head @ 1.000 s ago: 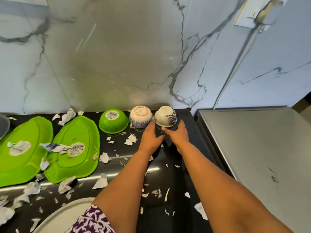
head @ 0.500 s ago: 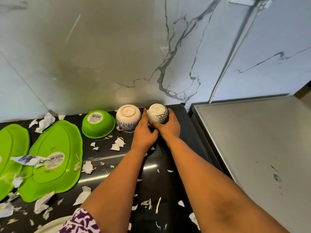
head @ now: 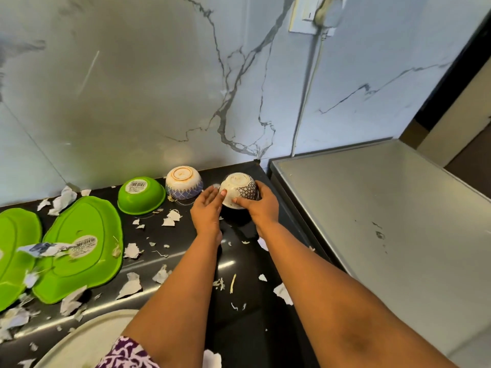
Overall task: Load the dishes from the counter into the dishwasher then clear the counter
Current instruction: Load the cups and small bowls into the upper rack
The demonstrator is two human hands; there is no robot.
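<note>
A white bowl with a dark dotted pattern (head: 237,189) is upside down and lifted a little off the black counter (head: 239,261). My right hand (head: 259,205) grips it from the right, thumb on its near side. My left hand (head: 206,211) touches its left side with the thumb. Left of it, a white bowl with a blue band (head: 183,182) and a green bowl (head: 140,195) sit upside down by the wall. Two green plates (head: 82,248) lie face down at the left.
Torn paper scraps (head: 131,285) litter the counter. A white plate rim (head: 87,338) shows at the bottom left. A grey steel surface (head: 385,221) adjoins the counter on the right. The marble wall (head: 186,88) stands behind, with a power socket (head: 313,14) high up.
Both hands reached the patterned bowl and closed round it. It has come off the counter and moved slightly toward me, away from the blue-banded bowl.
</note>
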